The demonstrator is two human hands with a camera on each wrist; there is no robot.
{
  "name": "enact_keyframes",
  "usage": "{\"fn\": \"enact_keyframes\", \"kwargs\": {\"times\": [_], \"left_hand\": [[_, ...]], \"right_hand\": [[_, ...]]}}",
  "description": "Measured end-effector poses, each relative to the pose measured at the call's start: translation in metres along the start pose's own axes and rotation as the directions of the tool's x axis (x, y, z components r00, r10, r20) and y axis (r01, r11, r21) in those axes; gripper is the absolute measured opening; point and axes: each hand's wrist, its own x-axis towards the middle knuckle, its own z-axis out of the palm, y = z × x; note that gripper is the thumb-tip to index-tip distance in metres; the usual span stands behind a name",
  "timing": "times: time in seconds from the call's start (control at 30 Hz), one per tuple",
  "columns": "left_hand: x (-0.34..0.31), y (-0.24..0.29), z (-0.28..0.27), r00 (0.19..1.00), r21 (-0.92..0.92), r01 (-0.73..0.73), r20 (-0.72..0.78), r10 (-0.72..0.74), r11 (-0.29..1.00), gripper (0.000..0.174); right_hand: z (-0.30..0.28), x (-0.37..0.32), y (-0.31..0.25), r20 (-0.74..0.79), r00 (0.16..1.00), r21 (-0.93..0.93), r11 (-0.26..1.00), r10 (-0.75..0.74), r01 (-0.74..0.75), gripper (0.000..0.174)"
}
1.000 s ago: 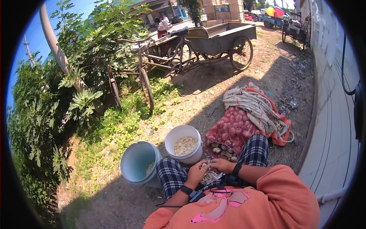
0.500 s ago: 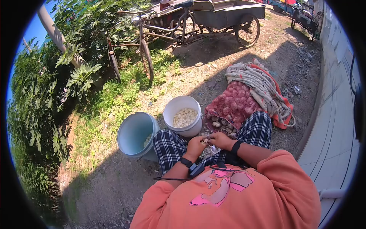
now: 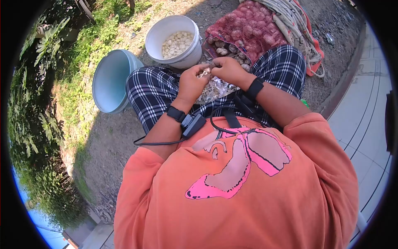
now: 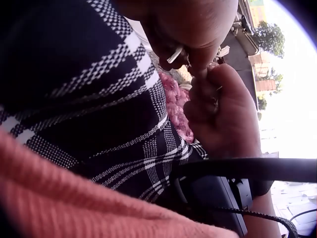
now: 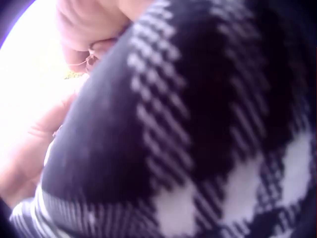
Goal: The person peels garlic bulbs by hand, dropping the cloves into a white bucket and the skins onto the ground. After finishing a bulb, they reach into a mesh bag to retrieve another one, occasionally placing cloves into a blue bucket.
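Note:
My left hand (image 3: 192, 86) and right hand (image 3: 230, 71) meet over my lap, fingertips together. A small whitish piece of garlic (image 3: 204, 73) is pinched between them, mostly hidden by the fingers. In the left wrist view, a pale strip of skin or stem (image 4: 175, 54) sticks out from under the left fingers, and the right hand (image 4: 230, 111) has its thumb and fingers curled against them. Papery garlic skins (image 3: 216, 89) lie in a heap below the hands. Beyond them, a white bucket (image 3: 191, 56) holds peeled cloves (image 3: 177, 45).
A pale blue bucket (image 3: 108, 83) stands left of my knee. Ahead to the right lies a red mesh sack (image 3: 257, 25) of garlic, with loose bulbs (image 3: 222, 51) at its mouth and a whitish cloth (image 3: 286, 23) beside it. A tiled wall (image 3: 369, 95) runs along the right.
The head view has tilted downward, so the tricycle cart has left the picture and the buckets and sack sit higher. Both hands stay together at the garlic over the lap.

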Motion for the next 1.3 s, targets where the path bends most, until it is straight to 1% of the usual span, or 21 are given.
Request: {"fn": "enact_keyframes", "kwargs": {"times": [0.03, 0.07, 0.17, 0.2, 0.27, 0.5, 0.57, 0.6, 0.63, 0.67, 0.7, 0.73, 0.77, 0.83, 0.87, 0.93, 1.0, 1.07, 1.1, 1.17, 1.3], "left_hand": [[0.002, -0.007, -0.001, 0.999, -0.125, 0.049, 0.008, -0.048, 0.991, 0.031], [0.002, -0.004, -0.002, 0.999, -0.125, 0.049, 0.008, -0.048, 0.991, 0.031], [0.000, -0.002, -0.005, 0.996, -0.196, 0.086, 0.020, -0.083, 0.977, 0.031], [0.000, -0.005, -0.004, 0.998, -0.132, 0.062, 0.032, -0.059, 0.989, 0.031], [0.000, -0.009, -0.003, 0.998, -0.070, 0.037, 0.044, -0.034, 0.997, 0.031], [-0.003, -0.003, -0.001, 0.994, 0.293, -0.106, 0.056, 0.094, 0.950, 0.031], [-0.004, -0.002, 0.001, 0.991, 0.353, -0.130, 0.068, 0.113, 0.926, 0.032], [-0.005, 0.000, 0.001, 0.994, 0.274, -0.105, 0.053, 0.094, 0.956, 0.030], [-0.004, 0.001, 0.001, 0.996, 0.192, -0.080, 0.041, 0.073, 0.978, 0.028], [-0.004, 0.001, 0.000, 0.996, 0.193, -0.083, 0.041, 0.076, 0.978, 0.028], [-0.003, -0.002, -0.001, 0.998, 0.044, -0.010, 0.064, 0.007, 0.999, 0.028], [-0.002, -0.003, -0.002, 0.993, -0.105, 0.070, 0.098, -0.060, 0.992, 0.027], [-0.002, -0.002, -0.003, 0.993, -0.104, 0.069, 0.099, -0.059, 0.992, 0.027], [0.002, 0.001, -0.005, 0.960, -0.479, 0.278, 0.168, -0.224, 0.833, 0.026], [0.003, 0.003, -0.007, 0.961, -0.479, 0.275, 0.169, -0.220, 0.833, 0.026], [0.005, 0.005, -0.012, 0.931, -0.526, 0.363, 0.237, -0.277, 0.770, 0.029], [0.006, 0.001, -0.009, 0.934, -0.518, 0.354, 0.243, -0.263, 0.779, 0.027], [0.005, -0.004, -0.005, 0.927, -0.401, 0.375, 0.168, -0.335, 0.836, 0.024], [0.007, -0.010, -0.003, 0.932, -0.353, 0.362, 0.156, -0.327, 0.863, 0.025], [0.008, -0.018, -0.001, 0.942, -0.281, 0.333, 0.136, -0.306, 0.900, 0.025], [0.004, -0.021, 0.001, 0.974, -0.054, 0.222, 0.063, -0.219, 0.974, 0.024]], "right_hand": [[-0.002, 0.000, 0.000, 0.038, 0.999, 0.090, 0.996, 0.011, -0.014, 0.016], [-0.003, 0.001, -0.001, 0.076, 0.997, 0.178, 0.983, 0.017, -0.030, 0.014], [-0.005, -0.004, -0.004, 0.139, 0.990, 0.258, 0.966, -0.030, -0.007, 0.013], [-0.005, -0.005, -0.005, 0.140, 0.990, 0.258, 0.966, -0.030, -0.007, 0.013], [-0.005, -0.007, -0.006, 0.117, 0.991, 0.062, 0.996, -0.070, 0.063, 0.018], [0.002, -0.004, 0.001, 0.086, 0.991, -0.076, 0.991, -0.107, 0.114, 0.019], [0.003, -0.005, -0.005, 0.079, 0.997, -0.065, 0.998, 0.011, -0.006, 0.018], [0.002, -0.004, -0.005, 0.077, 0.997, -0.066, 0.998, 0.007, -0.002, 0.018], [0.002, -0.003, -0.003, 0.059, 0.998, 0.021, 1.000, 0.011, -0.012, 0.018], [0.002, -0.002, 0.000, 0.042, 0.999, 0.108, 0.994, 0.017, -0.021, 0.018], [0.002, -0.002, 0.005, 0.040, 0.999, 0.108, 0.994, 0.016, -0.020, 0.018], [0.002, -0.003, 0.010, 0.044, 0.998, 0.217, 0.975, 0.034, -0.043, 0.019], [0.001, -0.003, 0.012, 0.049, 0.997, 0.323, 0.944, 0.051, -0.064, 0.019], [-0.008, -0.002, 0.016, 0.054, 0.994, 0.241, 0.965, 0.095, -0.105, 0.020], [-0.011, -0.001, 0.017, 0.058, 0.989, 0.156, 0.977, 0.140, -0.147, 0.021], [-0.007, -0.001, 0.019, 0.009, 0.995, 0.169, 0.981, 0.100, -0.100, 0.022], [-0.002, -0.002, 0.017, -0.033, 0.997, 0.185, 0.981, 0.063, -0.055, 0.022], [0.002, -0.002, 0.014, -0.143, 0.986, 0.201, 0.973, -0.087, 0.115, 0.023], [0.004, -0.002, 0.013, -0.142, 0.986, 0.202, 0.972, -0.088, 0.116, 0.023], [0.005, -0.001, 0.011, -0.163, 0.964, 0.016, 0.976, -0.211, 0.216, 0.020], [0.003, 0.000, 0.005, -0.104, 0.956, -0.041, 0.962, -0.273, 0.270, 0.016]]}}
